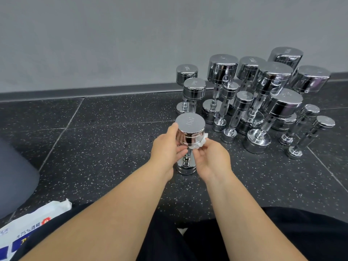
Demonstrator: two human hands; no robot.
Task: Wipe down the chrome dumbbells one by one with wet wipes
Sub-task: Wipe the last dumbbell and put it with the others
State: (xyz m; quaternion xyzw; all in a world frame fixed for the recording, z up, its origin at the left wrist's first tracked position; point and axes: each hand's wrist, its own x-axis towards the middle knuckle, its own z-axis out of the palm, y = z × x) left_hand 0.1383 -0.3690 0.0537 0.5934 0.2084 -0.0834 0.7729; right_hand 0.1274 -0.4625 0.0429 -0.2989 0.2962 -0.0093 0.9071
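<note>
Head view: one chrome dumbbell [190, 129] stands upright on the dark speckled floor [113, 138], straight ahead of the person. Its upper head is a polished cylinder with a flat matt top bearing an engraved weight mark, too small to read with certainty. A short stretch of handle and the lower head show between the two wrists.

The left hand [165, 149] grips the upper head, thumb up the side and fingers curled beneath. The right hand [211, 157] pinches a crumpled white wipe [199, 143] against the lower right edge of that head, fingers bent round the wad.

Behind and to the right of this dumbbell, a cluster of other dumbbells [263, 91] of mixed sizes stands on end near the grey wall [113, 44]; the closest is just behind it. Left of the dumbbell and nearer the person lies an opened wipe packet [33, 225], partly hidden by the left forearm.
</note>
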